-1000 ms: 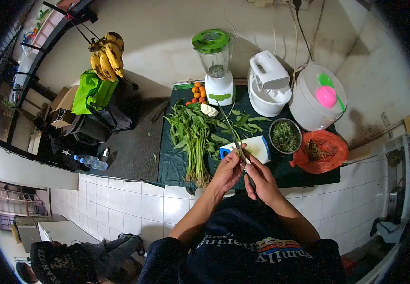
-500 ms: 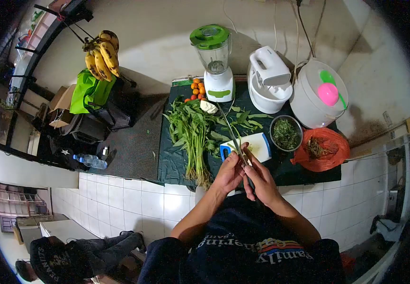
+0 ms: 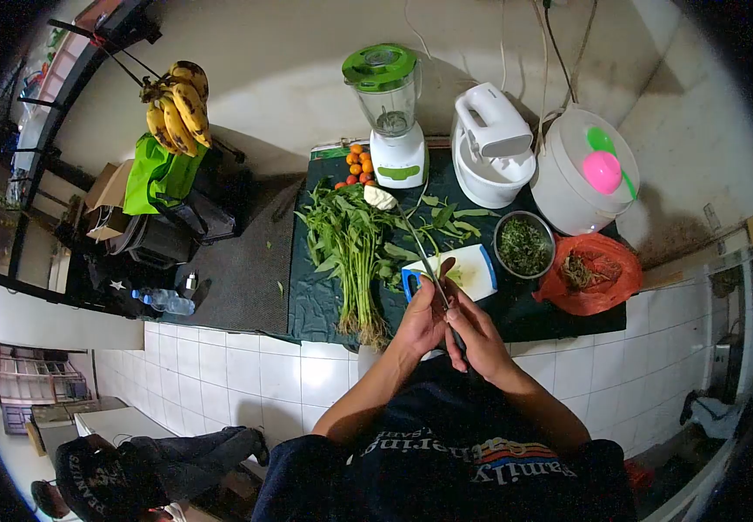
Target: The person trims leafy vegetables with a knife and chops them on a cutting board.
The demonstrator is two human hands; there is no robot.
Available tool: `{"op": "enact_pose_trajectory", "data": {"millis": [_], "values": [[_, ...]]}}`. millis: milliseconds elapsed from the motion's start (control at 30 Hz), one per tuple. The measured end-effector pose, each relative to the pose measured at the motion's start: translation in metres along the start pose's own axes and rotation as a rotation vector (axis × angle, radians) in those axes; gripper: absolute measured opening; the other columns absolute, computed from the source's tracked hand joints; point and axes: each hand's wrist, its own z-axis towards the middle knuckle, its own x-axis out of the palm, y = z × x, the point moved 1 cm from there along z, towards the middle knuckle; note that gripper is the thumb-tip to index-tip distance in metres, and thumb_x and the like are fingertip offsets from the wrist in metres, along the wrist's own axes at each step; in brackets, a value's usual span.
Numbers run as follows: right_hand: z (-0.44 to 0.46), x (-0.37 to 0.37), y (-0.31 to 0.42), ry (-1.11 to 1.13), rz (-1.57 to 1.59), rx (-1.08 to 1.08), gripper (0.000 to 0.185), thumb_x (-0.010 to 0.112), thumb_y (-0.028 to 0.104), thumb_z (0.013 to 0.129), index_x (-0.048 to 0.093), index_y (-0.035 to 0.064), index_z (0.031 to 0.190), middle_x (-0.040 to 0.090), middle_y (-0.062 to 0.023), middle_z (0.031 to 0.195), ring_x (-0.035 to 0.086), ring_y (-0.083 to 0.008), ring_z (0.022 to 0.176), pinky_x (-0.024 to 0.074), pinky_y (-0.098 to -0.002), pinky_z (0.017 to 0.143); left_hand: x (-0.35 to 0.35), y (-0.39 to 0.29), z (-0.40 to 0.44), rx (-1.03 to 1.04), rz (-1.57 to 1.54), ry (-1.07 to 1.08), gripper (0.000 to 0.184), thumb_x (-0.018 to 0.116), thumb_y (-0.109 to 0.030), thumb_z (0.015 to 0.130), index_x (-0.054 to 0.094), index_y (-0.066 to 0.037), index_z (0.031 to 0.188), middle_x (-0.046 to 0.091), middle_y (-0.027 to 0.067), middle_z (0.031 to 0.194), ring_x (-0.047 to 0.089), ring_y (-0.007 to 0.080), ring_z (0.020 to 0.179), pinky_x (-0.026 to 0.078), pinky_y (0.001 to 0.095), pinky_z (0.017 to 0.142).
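From where I'm standing, the right hand (image 3: 474,335) is gripping what looks like a long knife (image 3: 417,237), its fingers curling around the dark handle, the blade pointing toward eleven o'clock. The left hand (image 3: 423,324) is meeting it, thumb and fingers drawing close beside the blade; I cannot tell what they are pinching. The leafy greens (image 3: 350,252) are lying at ten o'clock from the hands, roots toward the table's near edge. The cutting board (image 3: 466,271) is sitting just beyond the hands, near twelve. A metal bowl (image 3: 523,246) is holding chopped greens between one and two o'clock, the orange bag (image 3: 617,287) resting beside it. At eight, another person (image 3: 107,465) is showing.
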Motion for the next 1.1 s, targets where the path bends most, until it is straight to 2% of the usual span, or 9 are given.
{"op": "enact_pose_trajectory", "data": {"millis": [200,267,300,467,533,700,933,1000,1100], "values": [[0.000,-0.004,0.009,-0.019,0.035,0.057,0.053,0.043,0.031,0.106,0.030,0.0095,0.152,0.048,-0.0029,0.059,0.043,-0.0110,0.038,0.0362,-0.0243,0.034,-0.017,0.001,0.013,0.047,-0.024,-0.006,0.071,0.058,-0.052,0.093,0.039,-0.015,0.149,0.060,0.0027,0.093,0.058,0.0159,0.085,0.049,0.0344,0.079],[-0.003,-0.007,0.011,-0.017,0.051,0.106,0.052,0.043,0.030,0.106,0.031,0.0099,0.152,0.048,-0.0031,0.059,0.044,-0.0113,0.038,0.0360,-0.0249,0.034,-0.030,-0.002,0.016,0.022,0.079,0.041,0.072,0.057,-0.054,0.093,0.034,-0.020,0.152,0.060,0.0009,0.107,0.058,0.0161,0.097,0.050,0.0342,0.083],[-0.004,-0.009,0.012,-0.014,0.105,0.113,0.052,0.042,0.031,0.106,0.032,0.0099,0.152,0.048,-0.0034,0.058,0.043,-0.0117,0.038,0.0358,-0.0255,0.035,-0.031,-0.004,0.018,0.051,0.049,-0.003,0.066,0.061,-0.047,0.093,0.041,-0.016,0.148,0.063,-0.0023,0.096,0.059,0.0131,0.088,0.049,0.0290,0.079],[-0.010,-0.022,0.022,-0.085,0.166,0.067,0.049,0.038,0.032,0.107,0.032,0.0173,0.153,0.042,-0.0029,0.054,0.037,-0.0115,0.036,0.0336,-0.0259,0.036,-0.090,0.004,0.047,0.178,0.068,-0.178,0.042,0.072,-0.020,0.092,0.056,-0.006,0.127,0.064,-0.0030,0.101,0.058,0.0079,0.086,0.046,0.0235,0.076],[-0.012,-0.030,0.023,-0.140,0.215,0.023,0.049,0.039,0.034,0.106,0.032,0.0174,0.152,0.040,-0.0025,0.053,0.035,-0.0111,0.036,0.0315,-0.0255,0.035,-0.125,0.010,0.059,0.163,0.498,-0.330,0.042,0.075,-0.017,0.090,0.057,-0.003,0.125,0.067,-0.0007,0.099,0.057,0.0069,0.083,0.045,0.0232,0.076],[-0.017,-0.045,0.022,-0.227,0.280,0.013,0.051,0.039,0.039,0.106,0.034,0.0174,0.151,0.038,-0.0020,0.053,0.033,-0.0108,0.034,0.0302,-0.0255,0.035,-0.148,0.030,0.079,0.230,0.882,-0.343,0.037,0.073,-0.006,0.089,0.056,0.001,0.121,0.069,0.0050,0.100,0.065,0.0153,0.097,0.051,0.0279,0.090],[-0.022,-0.051,0.015,-0.285,0.275,0.005,0.053,0.043,0.037,0.104,0.035,0.0151,0.151,0.040,-0.0047,0.052,0.038,-0.0140,0.036,0.0344,-0.0291,0.035,-0.147,0.027,0.099,0.367,1.048,-0.213,0.032,0.069,-0.004,0.091,0.057,0.001,0.120,0.071,0.0095,0.102,0.067,0.0174,0.098,0.054,0.0306,0.087],[-0.023,-0.052,0.014,-0.305,0.279,0.012,0.053,0.043,0.037,0.104,0.034,0.0145,0.151,0.040,-0.0052,0.052,0.039,-0.0144,0.036,0.0355,-0.0292,0.036,-0.144,0.008,0.098,0.313,1.459,-0.239,0.030,0.065,-0.006,0.093,0.059,-0.001,0.122,0.071,0.0125,0.108,0.070,0.0204,0.098,0.055,0.0331,0.084],[-0.025,-0.053,0.014,-0.298,0.281,0.003,0.054,0.044,0.037,0.104,0.034,0.0143,0.152,0.041,-0.0058,0.052,0.040,-0.0145,0.037,0.0366,-0.0290,0.037,-0.157,-0.010,0.096,0.417,1.656,-0.220,0.032,0.060,-0.003,0.091,0.061,-0.003,0.123,0.070,0.0158,0.114,0.071,0.0286,0.099,0.056,0.0368,0.083]]}}
